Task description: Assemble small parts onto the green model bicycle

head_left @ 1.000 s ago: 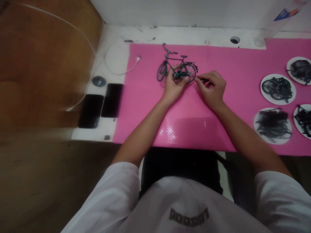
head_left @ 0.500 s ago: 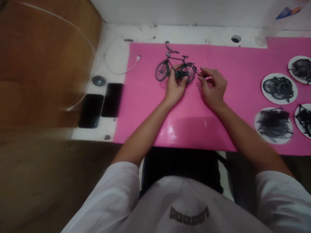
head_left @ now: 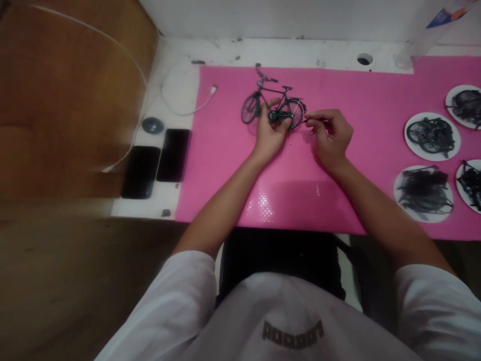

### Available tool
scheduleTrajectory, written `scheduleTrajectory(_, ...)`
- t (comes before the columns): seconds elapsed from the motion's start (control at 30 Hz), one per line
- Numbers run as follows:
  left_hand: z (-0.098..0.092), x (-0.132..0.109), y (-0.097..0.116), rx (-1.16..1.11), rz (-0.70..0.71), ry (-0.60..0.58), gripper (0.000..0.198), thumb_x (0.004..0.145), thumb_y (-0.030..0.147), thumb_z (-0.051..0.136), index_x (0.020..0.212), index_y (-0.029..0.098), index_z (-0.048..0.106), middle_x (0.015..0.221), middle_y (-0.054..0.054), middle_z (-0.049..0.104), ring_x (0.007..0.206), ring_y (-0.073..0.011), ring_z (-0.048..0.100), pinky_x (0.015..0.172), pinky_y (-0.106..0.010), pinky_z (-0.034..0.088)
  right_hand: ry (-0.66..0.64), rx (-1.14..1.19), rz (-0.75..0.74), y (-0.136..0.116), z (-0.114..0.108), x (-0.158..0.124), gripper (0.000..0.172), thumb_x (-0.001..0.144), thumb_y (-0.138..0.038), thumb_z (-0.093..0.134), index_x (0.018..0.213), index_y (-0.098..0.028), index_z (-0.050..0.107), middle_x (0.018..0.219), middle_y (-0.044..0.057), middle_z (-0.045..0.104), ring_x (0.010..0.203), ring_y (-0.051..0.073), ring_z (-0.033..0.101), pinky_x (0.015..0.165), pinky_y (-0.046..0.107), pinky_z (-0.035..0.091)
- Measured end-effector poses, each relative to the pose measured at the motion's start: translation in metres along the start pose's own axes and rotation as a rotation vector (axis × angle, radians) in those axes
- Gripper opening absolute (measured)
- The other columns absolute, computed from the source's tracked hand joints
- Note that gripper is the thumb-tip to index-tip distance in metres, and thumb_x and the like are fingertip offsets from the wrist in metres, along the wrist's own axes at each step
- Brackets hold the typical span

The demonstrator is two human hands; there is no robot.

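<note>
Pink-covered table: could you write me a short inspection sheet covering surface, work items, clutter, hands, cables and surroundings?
Surface: white table, mostly under pink cover.
Work items: small model bicycle; four white plates of dark items at right.
Clutter: two dark phone-like slabs, dark round object at left.
Hands: left hand holds model bicycle; right hand pinches a small dark piece, unclear, near rear wheel.
Cables: white cabling at left, one plug on pink cover.
Surroundings: white wall behind, brown panel at left.
</note>
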State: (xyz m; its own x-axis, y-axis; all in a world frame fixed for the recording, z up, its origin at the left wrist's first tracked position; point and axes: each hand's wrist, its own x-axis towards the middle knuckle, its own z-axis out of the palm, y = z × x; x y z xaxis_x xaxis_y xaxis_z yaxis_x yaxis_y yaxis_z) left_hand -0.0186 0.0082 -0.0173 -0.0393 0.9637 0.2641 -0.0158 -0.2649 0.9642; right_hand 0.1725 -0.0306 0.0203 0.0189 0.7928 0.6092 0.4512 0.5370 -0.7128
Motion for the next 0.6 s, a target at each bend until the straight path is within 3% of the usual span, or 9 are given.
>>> scheduleTrajectory(0.17,0.0,0.002,-0.003,-0.051,-0.032,0.002,0.078,0.083,0.052,0.098,0.15,0.04,0.061,0.157,-0.007,0.063,0.137,-0.0283,0.07,0.113,-0.043,0.063,0.018,-0.028,-0.008,0.001,0.0,0.0,0.048,0.112,-0.069,0.054,0.121,-0.027,0.076,0.107,0.006,0.078,0.1,0.024,0.08,0.084,0.043,0.069)
scheduleTrajectory(0.37,-0.001,0.002,0.0,-0.016,-0.01,-0.024,0.078,0.083,0.06,0.095,0.149,0.032,0.063,0.159,-0.011,0.064,0.139,-0.0318,0.07,0.111,-0.043,0.062,0.006,-0.087,-0.028,0.003,-0.001,0.0,0.049,0.112,-0.07,0.053,0.122,-0.027,0.075,0.109,0.007,0.077,0.106,0.026,0.079,0.087,0.045,0.067)
scheduleTrajectory(0.5,0.0,0.003,0.0,0.011,-0.035,-0.056,0.074,0.084,0.066,0.092,0.146,0.035,0.065,0.152,-0.006,0.072,0.135,-0.0295,0.071,0.11,-0.043,0.062,-0.004,-0.095,-0.048,0.008,-0.002,-0.001,0.048,0.113,-0.068,0.051,0.125,-0.027,0.074,0.113,0.008,0.077,0.109,0.026,0.078,0.088,0.045,0.066)
scheduleTrajectory(0.6,0.001,0.004,-0.004,0.012,-0.018,-0.06,0.076,0.084,0.067,0.092,0.146,0.031,0.066,0.146,-0.01,0.075,0.131,-0.0297,0.073,0.11,-0.044,0.062,-0.017,-0.096,-0.045,0.013,-0.002,-0.001,0.05,0.113,-0.07,0.05,0.128,-0.027,0.073,0.118,0.008,0.076,0.114,0.027,0.077,0.089,0.046,0.065)
